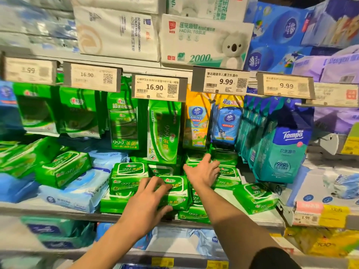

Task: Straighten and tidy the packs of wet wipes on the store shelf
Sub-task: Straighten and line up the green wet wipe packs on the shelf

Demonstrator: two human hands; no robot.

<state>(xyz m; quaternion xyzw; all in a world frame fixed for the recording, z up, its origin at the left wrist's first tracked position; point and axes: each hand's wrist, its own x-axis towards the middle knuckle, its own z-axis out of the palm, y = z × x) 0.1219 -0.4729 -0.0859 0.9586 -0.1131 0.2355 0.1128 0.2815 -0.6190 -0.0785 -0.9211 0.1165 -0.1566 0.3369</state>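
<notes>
Both hands worked the green wipe packs on the middle shelf.

The left hand (147,199) grasped a near green pack (174,193) at the shelf (58,210) front; the right hand (204,171), fingers spread and relaxed, rested on packs (227,175) farther right.

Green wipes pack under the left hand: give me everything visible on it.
The green wipes pack is a soft, glossy plastic pack with a white-rimmed flip lid on top and "999" print on its front. It lies flat atop other green packs at the shelf front edge, slightly skewed. The left hand grips it, fingers over the lid, thumb on the front.
</notes>
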